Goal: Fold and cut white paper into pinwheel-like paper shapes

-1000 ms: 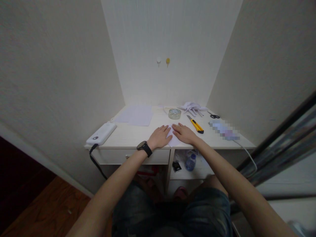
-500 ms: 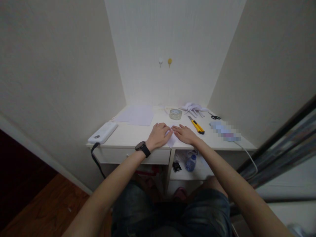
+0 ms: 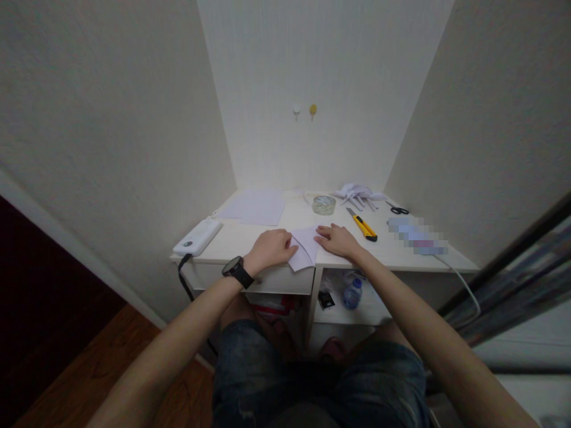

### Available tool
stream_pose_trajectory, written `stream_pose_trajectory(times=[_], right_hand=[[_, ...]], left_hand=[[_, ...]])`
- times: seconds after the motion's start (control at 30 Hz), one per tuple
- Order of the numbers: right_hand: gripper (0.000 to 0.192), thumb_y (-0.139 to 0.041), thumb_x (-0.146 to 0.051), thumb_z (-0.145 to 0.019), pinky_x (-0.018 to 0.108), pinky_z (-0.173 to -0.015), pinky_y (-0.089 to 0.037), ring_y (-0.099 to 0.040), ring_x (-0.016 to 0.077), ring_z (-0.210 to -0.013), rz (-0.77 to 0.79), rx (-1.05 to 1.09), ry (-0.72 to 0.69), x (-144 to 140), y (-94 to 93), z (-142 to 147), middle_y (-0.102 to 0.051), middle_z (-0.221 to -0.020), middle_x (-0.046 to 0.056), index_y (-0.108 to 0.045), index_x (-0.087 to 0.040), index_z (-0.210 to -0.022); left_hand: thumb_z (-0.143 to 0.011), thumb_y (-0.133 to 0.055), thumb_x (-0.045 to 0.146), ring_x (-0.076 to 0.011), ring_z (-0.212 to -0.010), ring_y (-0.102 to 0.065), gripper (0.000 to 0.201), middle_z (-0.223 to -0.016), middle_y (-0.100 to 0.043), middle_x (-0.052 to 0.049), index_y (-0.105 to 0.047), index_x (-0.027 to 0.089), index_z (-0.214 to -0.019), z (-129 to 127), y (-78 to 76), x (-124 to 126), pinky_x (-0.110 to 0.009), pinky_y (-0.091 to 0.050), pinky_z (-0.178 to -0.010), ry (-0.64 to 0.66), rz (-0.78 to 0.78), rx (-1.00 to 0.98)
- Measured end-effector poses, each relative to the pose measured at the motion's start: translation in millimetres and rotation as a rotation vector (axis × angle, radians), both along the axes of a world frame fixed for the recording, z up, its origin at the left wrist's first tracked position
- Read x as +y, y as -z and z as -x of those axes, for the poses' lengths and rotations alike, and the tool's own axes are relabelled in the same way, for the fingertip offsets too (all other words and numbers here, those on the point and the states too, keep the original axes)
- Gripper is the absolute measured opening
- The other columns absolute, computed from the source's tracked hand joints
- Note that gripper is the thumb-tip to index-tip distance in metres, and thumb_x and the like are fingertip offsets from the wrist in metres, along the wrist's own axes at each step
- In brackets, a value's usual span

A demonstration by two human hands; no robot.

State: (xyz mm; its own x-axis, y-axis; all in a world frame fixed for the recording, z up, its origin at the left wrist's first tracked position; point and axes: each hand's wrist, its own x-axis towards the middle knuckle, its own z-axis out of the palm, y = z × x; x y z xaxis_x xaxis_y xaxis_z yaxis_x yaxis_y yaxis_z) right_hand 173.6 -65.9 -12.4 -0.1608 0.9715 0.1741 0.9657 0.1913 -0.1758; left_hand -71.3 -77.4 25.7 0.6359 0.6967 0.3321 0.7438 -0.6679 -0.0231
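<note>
Fingertips of the left hand (image 3: 270, 248) are curled down onto the left edge of a small folded sheet of white paper (image 3: 304, 249), which is pinched or pressed there; whether it is truly gripped cannot be told. The right hand (image 3: 336, 239) is laid flat, fingers spread and extended, on the right part of the same sheet. The paper is placed at the front edge of a pale wooden desk (image 3: 241, 241), and its near corner is seen overhanging that edge above the gap between a drawer and an open shelf.

A black wristwatch (image 3: 237, 271) is worn on the left wrist. No readable writing is seen anywhere; a patch at the right of the desk is blurred out.

Just right of the right hand a yellow and black utility knife (image 3: 363, 225) is laid, well clear of the fingers. Behind it, a clear roll of tape (image 3: 323, 204), a heap of white paper shapes (image 3: 359, 192) and black-handled scissors (image 3: 398, 208) are ranged near the back wall. A flat white sheet (image 3: 254, 207) is laid at the back left, and a white power bank (image 3: 198, 237) with a black cord at the left front corner. Bare desk is left open between the power bank and the left hand.

The desk is set into a narrow alcove of cream walls; wooden flooring is seen at lower left.
</note>
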Motion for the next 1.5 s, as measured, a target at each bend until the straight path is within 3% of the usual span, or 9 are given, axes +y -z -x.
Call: stream_pose_trajectory(times=[0.07,0.17,0.33,0.43,0.53,0.83,1.07,1.23,1.5], right_hand=[[0.057,-0.038,-0.056,-0.095,0.063,-0.110,-0.031,-0.039,0.0400,-0.139,0.005,-0.024,0.016,-3,-2.0,7,-0.046,-0.152,0.002,-0.055,-0.026,-0.140],[0.059,-0.035,-0.058,-0.095,0.067,-0.108,-0.029,-0.038,0.0419,-0.138,0.006,-0.078,0.018,-6,-3.0,13,-0.044,-0.154,0.005,-0.052,-0.026,-0.142],[0.064,-0.028,-0.060,-0.096,0.072,-0.104,-0.028,-0.032,0.0464,-0.141,0.016,-0.147,0.000,-10,-1.8,17,-0.037,-0.157,0.012,-0.045,-0.024,-0.147],[0.063,-0.025,-0.052,-0.099,0.066,-0.108,-0.028,-0.024,0.0415,-0.146,0.005,-0.155,-0.085,-15,-1.2,20,-0.032,-0.159,0.016,-0.042,-0.017,-0.148],[0.062,-0.024,-0.050,-0.100,0.058,-0.113,-0.026,-0.028,0.0360,-0.146,0.012,-0.165,-0.185,-22,-1.5,26,-0.033,-0.158,0.019,-0.039,-0.014,-0.150],[0.075,-0.027,-0.070,-0.093,0.065,-0.107,-0.027,-0.031,0.0459,-0.141,0.046,-0.175,-0.117,-28,-3.8,40,-0.036,-0.154,0.022,-0.037,-0.024,-0.152],[0.079,-0.023,-0.073,-0.092,0.065,-0.111,-0.022,-0.025,0.0453,-0.145,0.043,-0.168,-0.112,-28,1.0,40,-0.031,-0.159,0.020,-0.032,-0.025,-0.154],[0.068,-0.013,-0.057,-0.100,0.065,-0.113,-0.019,-0.023,0.0415,-0.147,0.067,-0.133,-0.065,-24,4.5,39,-0.027,-0.160,0.020,-0.032,-0.022,-0.154],[0.064,-0.016,-0.049,-0.101,0.068,-0.113,-0.018,-0.021,0.0367,-0.149,0.100,-0.068,0.066,1,6.0,3,-0.024,-0.162,0.013,-0.032,-0.015,-0.153]], left_hand=[[-0.083,-0.055,0.027,-0.0249,-0.092,-0.064,0.024,-0.099,-0.069,-0.011,-0.068,0.015,-0.099,-6,3.9,-2,-0.034,-0.050,-0.079,0.034,-0.045,-0.013],[-0.081,-0.049,0.014,-0.0237,-0.111,-0.061,0.041,-0.119,-0.066,-0.011,-0.063,0.015,-0.120,-11,11.1,-4,-0.033,-0.048,-0.096,0.142,-0.042,0.002],[-0.096,-0.038,0.025,-0.0238,-0.127,-0.055,0.042,-0.133,-0.063,-0.013,-0.064,0.012,-0.126,-9,28.1,-8,-0.037,-0.039,-0.111,0.187,0.018,0.034],[-0.100,-0.035,0.034,-0.0238,-0.132,-0.051,0.046,-0.140,-0.058,-0.014,-0.061,0.012,-0.131,-5,37.1,-10,-0.039,-0.035,-0.115,0.172,0.022,-0.017],[-0.100,-0.037,0.035,-0.0237,-0.135,-0.049,0.046,-0.141,-0.056,-0.015,-0.061,0.011,-0.131,-2,39.7,-7,-0.040,-0.032,-0.117,0.170,0.059,-0.056],[-0.094,-0.047,0.026,-0.0231,-0.107,-0.066,0.032,-0.114,-0.071,-0.013,-0.070,0.014,-0.113,4,19.2,4,-0.036,-0.050,-0.097,0.165,0.108,-0.099],[-0.099,-0.037,0.030,-0.0231,-0.130,-0.053,0.044,-0.137,-0.060,-0.015,-0.060,0.008,-0.130,-3,35.0,6,-0.037,-0.035,-0.114,0.128,0.000,0.001],[-0.101,-0.033,0.039,-0.0245,-0.135,-0.048,0.052,-0.142,-0.055,-0.017,-0.055,0.007,-0.135,-6,42.4,0,-0.038,-0.033,-0.115,0.059,0.003,0.006],[-0.100,-0.034,0.038,-0.0281,-0.137,-0.046,0.053,-0.145,-0.052,-0.017,-0.052,0.006,-0.138,-5,45.3,-2,-0.041,-0.032,-0.115,0.041,-0.016,0.029]])
